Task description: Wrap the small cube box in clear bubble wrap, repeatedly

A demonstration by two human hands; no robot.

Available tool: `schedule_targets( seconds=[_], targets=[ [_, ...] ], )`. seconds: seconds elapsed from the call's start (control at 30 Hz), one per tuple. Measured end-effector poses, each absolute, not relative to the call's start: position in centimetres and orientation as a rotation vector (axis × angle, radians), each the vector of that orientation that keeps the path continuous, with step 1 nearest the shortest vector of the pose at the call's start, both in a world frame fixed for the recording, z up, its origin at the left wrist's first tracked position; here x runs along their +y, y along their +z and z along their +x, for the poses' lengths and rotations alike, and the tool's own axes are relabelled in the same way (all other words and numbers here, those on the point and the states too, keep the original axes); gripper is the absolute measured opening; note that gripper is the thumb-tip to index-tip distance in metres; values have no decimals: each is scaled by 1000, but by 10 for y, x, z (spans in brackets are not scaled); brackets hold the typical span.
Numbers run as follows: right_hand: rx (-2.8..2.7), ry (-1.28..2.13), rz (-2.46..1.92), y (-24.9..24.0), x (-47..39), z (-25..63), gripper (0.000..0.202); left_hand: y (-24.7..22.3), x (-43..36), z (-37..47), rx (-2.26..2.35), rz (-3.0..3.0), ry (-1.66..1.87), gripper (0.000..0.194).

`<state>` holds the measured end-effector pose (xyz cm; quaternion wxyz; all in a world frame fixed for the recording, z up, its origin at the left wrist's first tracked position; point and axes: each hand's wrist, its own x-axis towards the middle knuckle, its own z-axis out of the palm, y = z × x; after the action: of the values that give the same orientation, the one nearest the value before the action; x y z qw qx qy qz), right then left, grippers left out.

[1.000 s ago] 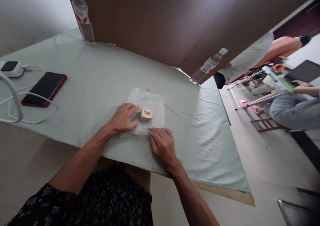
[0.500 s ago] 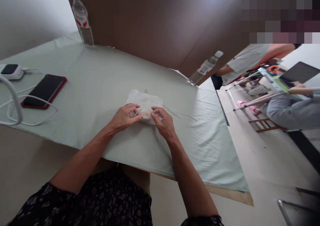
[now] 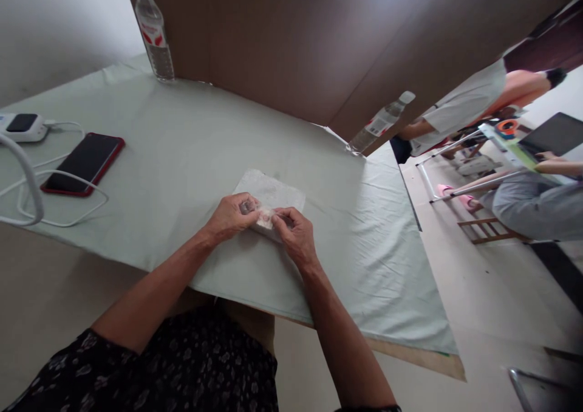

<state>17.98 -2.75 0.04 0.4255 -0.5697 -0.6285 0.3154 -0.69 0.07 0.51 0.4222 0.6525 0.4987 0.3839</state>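
Observation:
A white, paper-like sheet [image 3: 276, 192] lies on the pale green tablecloth [image 3: 191, 138] in front of me. Over its near part, my left hand [image 3: 233, 215] pinches the left side of a small, whitish, crumpled piece [image 3: 265, 217]. The right side of this piece is between the thumb and fingers of my right hand [image 3: 294, 230]. What the piece is made of is too small to tell, and my fingers hide its ends.
At the left lie a phone [image 3: 84, 164], a white cable [image 3: 101, 204] and a white device [image 3: 25, 127]. Two bottles [image 3: 155, 38] [image 3: 381, 123] stand by a brown panel [image 3: 273, 41]. On the right, a seated person [image 3: 537, 205] is near a laptop [image 3: 558, 135].
Both hands have closed in on the small piece, which now looks bunched up. The sheet has shifted slightly right and down in view.

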Motion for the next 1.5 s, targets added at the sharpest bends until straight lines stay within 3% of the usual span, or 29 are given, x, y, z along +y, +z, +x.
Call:
schedule_targets(
  seconds=[0.2, 0.37, 0.53, 0.87, 1.13, 1.5],
  targets=[
    [-1533, 816, -1422, -1, -34, 179, 20, 6, -3, -11, 1213, 1571, 918, 17],
    [-1516, 843, -1417, 1, -36, 176, 19, 8, -3, -13, 1220, 1558, 913, 31],
    [-1555, 836, -1442, -2, -31, 183, 20, 10, -4, -12, 1236, 1555, 842, 24],
    [-1893, -138, -1350, 26, -54, 189, 11, 10, -4, -12, 1231, 1517, 833, 27],
    [-2363, -199, -1321, 26, -70, 165, 23, 12, -2, -13, 1236, 1579, 837, 28],
    [-2465, -200, -1427, 25, -60, 161, 27, 15, 6, -69, 1459, 1503, 844, 41]
  ],
)
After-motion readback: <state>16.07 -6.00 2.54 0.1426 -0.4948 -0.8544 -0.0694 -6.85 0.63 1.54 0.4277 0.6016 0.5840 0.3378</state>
